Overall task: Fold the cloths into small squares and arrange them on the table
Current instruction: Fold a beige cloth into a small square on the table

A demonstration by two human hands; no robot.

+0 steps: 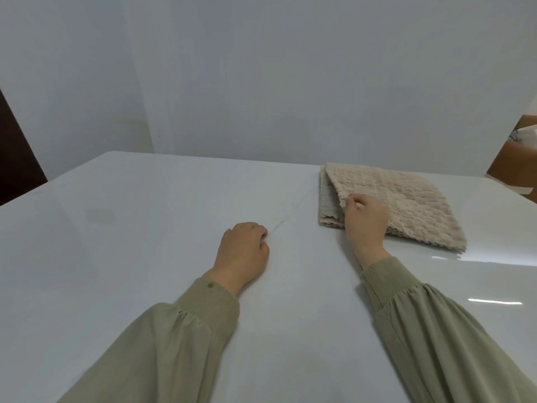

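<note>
A pile of beige textured cloths [406, 199] lies on the white table [145, 228] at the right, towards the far edge. My right hand [366, 222] pinches the near left edge of the top cloth, which is lifted a little off the layers below. My left hand [242, 251] rests on the bare table to the left of the pile, its fingers curled under and holding nothing. Both arms wear pale green sleeves.
A plain grey-white wall stands behind the table. A brown piece of furniture [514, 167] shows past the table's far right corner. A dark surface [14, 158] is at the far left. The glossy table top stretches wide to the left and front.
</note>
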